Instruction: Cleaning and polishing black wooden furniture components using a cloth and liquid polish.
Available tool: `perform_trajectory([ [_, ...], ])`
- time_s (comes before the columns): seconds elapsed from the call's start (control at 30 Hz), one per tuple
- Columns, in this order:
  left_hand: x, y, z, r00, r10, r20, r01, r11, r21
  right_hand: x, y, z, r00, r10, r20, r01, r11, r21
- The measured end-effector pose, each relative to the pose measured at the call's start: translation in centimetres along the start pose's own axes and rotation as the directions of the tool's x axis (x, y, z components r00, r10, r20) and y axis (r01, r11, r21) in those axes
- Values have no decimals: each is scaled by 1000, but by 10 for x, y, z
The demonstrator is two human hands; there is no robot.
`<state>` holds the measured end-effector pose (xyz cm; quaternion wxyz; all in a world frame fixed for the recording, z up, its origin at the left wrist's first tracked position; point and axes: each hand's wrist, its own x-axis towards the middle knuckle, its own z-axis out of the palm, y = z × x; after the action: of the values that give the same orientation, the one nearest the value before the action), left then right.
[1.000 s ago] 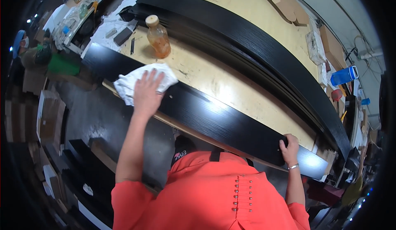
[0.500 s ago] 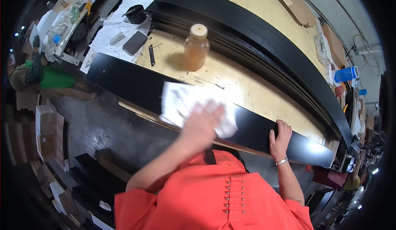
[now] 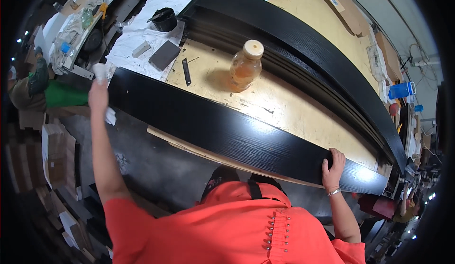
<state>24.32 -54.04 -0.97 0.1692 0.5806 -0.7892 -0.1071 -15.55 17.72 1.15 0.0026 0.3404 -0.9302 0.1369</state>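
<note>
A long black board [image 3: 204,117] with a wood-grain surface lies along the near edge of the workbench. My left hand [image 3: 98,96] is closed around a white cloth [image 3: 110,116] just off the board's left end; parts of the cloth stick out above and below the fist. Toward the board's right end, my right hand [image 3: 334,167] rests across it, fingers over the far edge and thumb on top. Beyond the board stands a plastic bottle [image 3: 246,67] of amber liquid with a pale cap.
Stacked black boards [image 3: 294,41] fill the bench's far side. At the left, a black cup [image 3: 165,20], a dark sanding block [image 3: 164,55] and a small grey block [image 3: 141,49] sit on white sheeting. A flat black strip [image 3: 186,71] lies nearby. Another person [image 3: 35,91] works far left.
My left hand has swept with the cloth from the board's middle to past its left end. My right hand keeps its place on the board. The view has shifted slightly.
</note>
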Motion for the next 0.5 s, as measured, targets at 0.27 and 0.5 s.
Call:
perform_trajectory([
  [0.27, -36, 84, 11, 976, 145, 160, -162, 982, 98, 3, -1, -1, 999, -48, -16, 47, 999, -16],
  [0.5, -290, 250, 37, 690, 718, 93, -597, 637, -488, 0, 0, -2, 999, -41, -10, 40, 999, -36],
])
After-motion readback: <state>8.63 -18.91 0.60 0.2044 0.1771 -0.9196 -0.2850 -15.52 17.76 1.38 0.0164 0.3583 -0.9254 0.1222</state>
